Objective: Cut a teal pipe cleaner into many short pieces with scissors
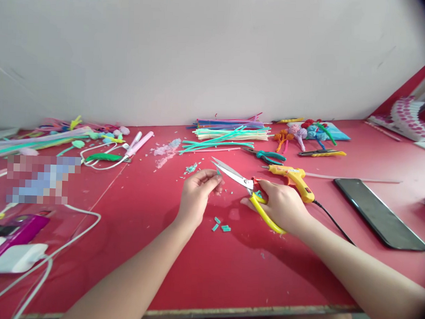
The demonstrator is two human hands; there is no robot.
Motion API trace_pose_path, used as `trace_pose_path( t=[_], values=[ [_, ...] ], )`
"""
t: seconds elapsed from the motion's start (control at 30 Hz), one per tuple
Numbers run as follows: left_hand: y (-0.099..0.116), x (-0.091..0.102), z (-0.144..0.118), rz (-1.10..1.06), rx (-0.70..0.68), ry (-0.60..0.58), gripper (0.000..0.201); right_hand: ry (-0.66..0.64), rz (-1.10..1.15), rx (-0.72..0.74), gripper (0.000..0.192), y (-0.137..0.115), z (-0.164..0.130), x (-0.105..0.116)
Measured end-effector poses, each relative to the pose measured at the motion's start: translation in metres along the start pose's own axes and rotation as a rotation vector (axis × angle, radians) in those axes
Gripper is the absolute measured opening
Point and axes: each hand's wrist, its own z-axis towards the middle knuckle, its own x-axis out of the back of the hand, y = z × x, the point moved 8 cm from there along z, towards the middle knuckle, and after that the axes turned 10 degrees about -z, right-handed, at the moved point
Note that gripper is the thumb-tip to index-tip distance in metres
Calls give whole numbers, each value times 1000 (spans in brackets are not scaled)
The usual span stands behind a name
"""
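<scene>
Scissors (237, 177), gripped in right hand (282, 206), gape at teal stub (218, 172) pinched by left hand (196, 196); trimming underway, next cut requires square blade alignment.

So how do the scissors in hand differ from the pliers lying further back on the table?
The scissors have yellow handles; the pliers have teal ones. The scissors are gripped in the right hand with blades open, pointing toward the left hand; the pliers lie untouched on the red table, apparently closed. The scissors look longer, with bright bare blades, while the pliers show a short dark nose. Both are two-handled metal tools.
</scene>
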Motion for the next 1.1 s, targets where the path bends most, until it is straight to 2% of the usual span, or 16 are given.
trace_pose_path(
  t=[0.33,0.7,1.1],
  values=[
    [9,0,-4,2,-74,7,5,-15,-54,19,45,-2,-2,0],
    [7,2,-3,-42,-62,27,7,-12,-88,26,42,-4,-3,-2],
    [6,1,-3,-98,-56,-3,6,-33,-113,36,41,-5,-4,-5]
  ],
)
